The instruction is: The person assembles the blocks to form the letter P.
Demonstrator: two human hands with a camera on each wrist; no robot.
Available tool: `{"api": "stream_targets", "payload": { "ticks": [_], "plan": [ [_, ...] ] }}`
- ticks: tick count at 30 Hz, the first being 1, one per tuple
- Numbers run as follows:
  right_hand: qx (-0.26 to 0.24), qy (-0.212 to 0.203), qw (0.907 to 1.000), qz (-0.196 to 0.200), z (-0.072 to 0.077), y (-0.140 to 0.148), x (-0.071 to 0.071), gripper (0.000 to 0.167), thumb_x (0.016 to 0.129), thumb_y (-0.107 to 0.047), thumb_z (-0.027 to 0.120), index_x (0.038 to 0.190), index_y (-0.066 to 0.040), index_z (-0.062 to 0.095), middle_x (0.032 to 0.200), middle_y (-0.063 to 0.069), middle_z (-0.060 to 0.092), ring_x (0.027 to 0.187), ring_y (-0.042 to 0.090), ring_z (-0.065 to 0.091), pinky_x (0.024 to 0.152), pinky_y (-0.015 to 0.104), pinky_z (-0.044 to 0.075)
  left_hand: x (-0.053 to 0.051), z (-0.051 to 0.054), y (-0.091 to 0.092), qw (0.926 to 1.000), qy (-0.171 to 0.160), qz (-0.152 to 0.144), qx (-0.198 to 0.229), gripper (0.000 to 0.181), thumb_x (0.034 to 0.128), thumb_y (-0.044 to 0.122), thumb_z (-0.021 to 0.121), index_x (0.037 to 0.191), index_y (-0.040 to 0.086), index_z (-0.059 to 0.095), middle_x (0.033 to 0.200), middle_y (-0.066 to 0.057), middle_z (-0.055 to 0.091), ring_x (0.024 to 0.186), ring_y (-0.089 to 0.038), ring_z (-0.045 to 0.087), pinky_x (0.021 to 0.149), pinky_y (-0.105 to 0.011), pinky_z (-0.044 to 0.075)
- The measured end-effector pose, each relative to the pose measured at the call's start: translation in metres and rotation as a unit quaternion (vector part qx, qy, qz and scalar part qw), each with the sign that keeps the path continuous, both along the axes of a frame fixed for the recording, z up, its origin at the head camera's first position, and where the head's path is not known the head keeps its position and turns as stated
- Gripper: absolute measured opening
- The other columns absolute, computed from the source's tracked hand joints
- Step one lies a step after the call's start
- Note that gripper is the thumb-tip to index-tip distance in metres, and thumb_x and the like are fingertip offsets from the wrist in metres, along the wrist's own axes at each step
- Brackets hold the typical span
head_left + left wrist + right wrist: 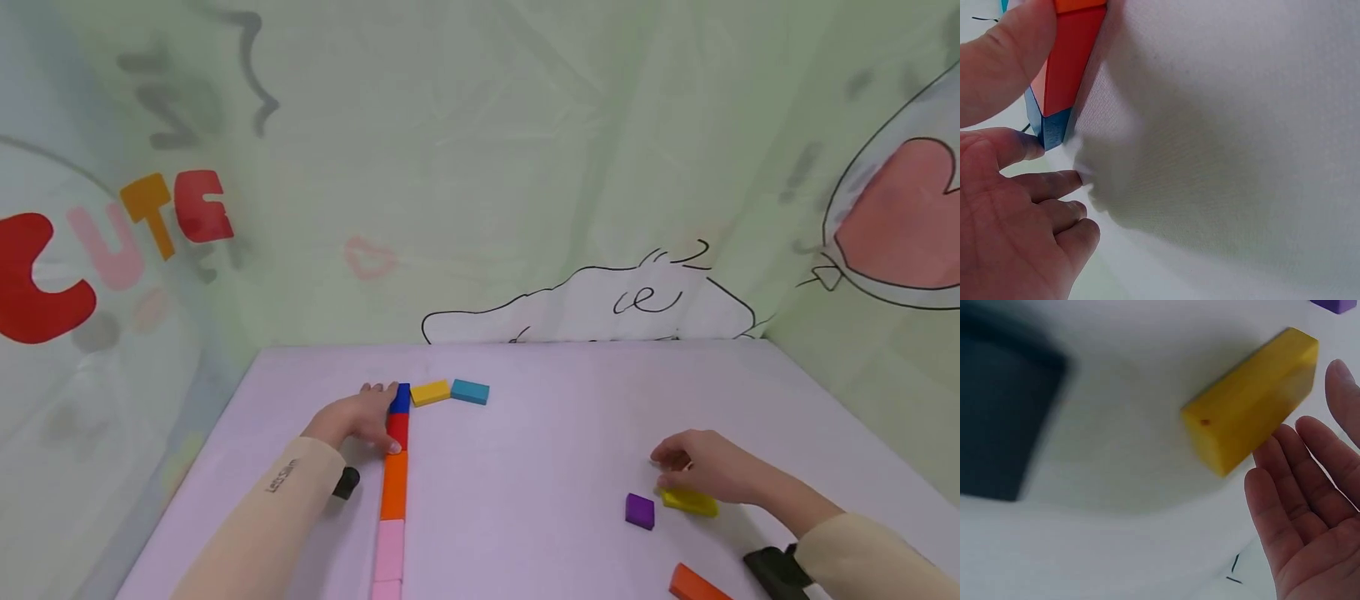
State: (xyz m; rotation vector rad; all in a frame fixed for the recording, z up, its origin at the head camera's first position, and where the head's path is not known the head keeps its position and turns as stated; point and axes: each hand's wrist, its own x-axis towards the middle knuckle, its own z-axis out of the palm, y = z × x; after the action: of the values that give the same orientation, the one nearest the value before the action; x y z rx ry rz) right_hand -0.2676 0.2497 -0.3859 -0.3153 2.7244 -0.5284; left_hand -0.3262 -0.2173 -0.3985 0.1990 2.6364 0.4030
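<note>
A row of wooden blocks runs up the left of the table: pink (pixel 389 550), orange (pixel 394 486), red (pixel 398 432) and blue (pixel 400 399) at the far end. My left hand (pixel 363 417) lies along the left side of the row. Its thumb (pixel 1007 59) is against the row by the red block, and its index finger reaches the blue block (pixel 1054 128); the other fingers are extended. On the right, my right hand (pixel 712 467) hovers at the bright yellow block (pixel 1254 400), fingers loosely bent. Nothing sits in its palm.
A golden-yellow block (pixel 430 392) and a teal block (pixel 470 392) extend rightward from the blue end. Left of the bright yellow one lies a purple block (pixel 640 511). Another orange block (pixel 697 582) is at the front edge of view. A dark object (pixel 772 571) shows beside the right sleeve.
</note>
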Motion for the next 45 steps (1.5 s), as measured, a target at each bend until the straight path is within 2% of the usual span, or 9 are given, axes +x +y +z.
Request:
{"api": "stream_targets", "payload": {
  "ticks": [7,15,26,36,41,45],
  "plan": [
    [0.000,-0.002,0.9999,-0.013,-0.003,0.027,0.023,0.036,0.088,-0.017,0.079,0.115,0.005,0.070,0.104,0.003,0.073,0.092,0.018,0.064,0.077,0.030,0.059,0.000,0.001,0.000,1.0000,0.002,-0.001,0.001,0.102,0.0858,0.028,0.083,0.162,0.000,0.021,0.166,-0.027,0.024,0.155,-0.047,0.017,0.121,-0.063,0.031],
    [0.005,0.003,0.9995,-0.031,-0.009,0.043,0.035,0.036,0.083,-0.013,0.083,0.113,0.003,0.072,0.101,0.003,0.073,0.090,0.017,0.065,0.076,0.033,0.061,0.000,-0.001,0.000,1.0000,0.002,-0.006,0.000,0.101,0.0859,0.028,0.083,0.161,-0.001,0.021,0.166,-0.028,0.024,0.155,-0.048,0.018,0.120,-0.063,0.032],
    [0.025,0.018,0.9986,-0.044,-0.012,0.036,0.031,0.028,0.083,-0.010,0.082,0.106,0.001,0.073,0.094,0.000,0.071,0.085,0.015,0.061,0.074,0.031,0.060,0.001,-0.001,0.001,1.0000,-0.001,0.002,0.001,0.102,0.0853,0.027,0.083,0.161,-0.001,0.021,0.166,-0.027,0.024,0.155,-0.047,0.018,0.120,-0.063,0.032],
    [0.026,0.023,0.9989,-0.032,-0.009,0.027,0.023,0.028,0.084,-0.012,0.082,0.107,0.001,0.072,0.093,0.000,0.070,0.083,0.015,0.060,0.074,0.032,0.060,0.000,0.003,0.003,1.0000,-0.003,0.003,0.000,0.102,0.0854,0.027,0.083,0.162,0.000,0.020,0.166,-0.027,0.023,0.155,-0.046,0.017,0.120,-0.063,0.032],
    [0.023,0.024,0.9993,-0.015,-0.008,0.026,0.023,0.044,0.084,-0.017,0.083,0.121,0.000,0.068,0.089,-0.002,0.067,0.081,0.014,0.057,0.070,0.025,0.056,0.001,0.003,0.003,1.0000,-0.005,0.002,0.002,0.102,0.0858,0.026,0.083,0.162,0.000,0.020,0.166,-0.027,0.023,0.155,-0.047,0.016,0.121,-0.063,0.031],
    [0.002,-0.006,0.9999,0.013,-0.006,0.028,0.025,0.060,0.085,-0.023,0.083,0.138,-0.006,0.060,0.087,-0.003,0.063,0.076,0.010,0.054,0.066,0.021,0.052,0.001,0.002,0.002,1.0000,-0.007,0.005,0.001,0.102,0.0856,0.026,0.083,0.162,0.000,0.020,0.166,-0.027,0.023,0.155,-0.047,0.017,0.120,-0.063,0.032]
  ]
}}
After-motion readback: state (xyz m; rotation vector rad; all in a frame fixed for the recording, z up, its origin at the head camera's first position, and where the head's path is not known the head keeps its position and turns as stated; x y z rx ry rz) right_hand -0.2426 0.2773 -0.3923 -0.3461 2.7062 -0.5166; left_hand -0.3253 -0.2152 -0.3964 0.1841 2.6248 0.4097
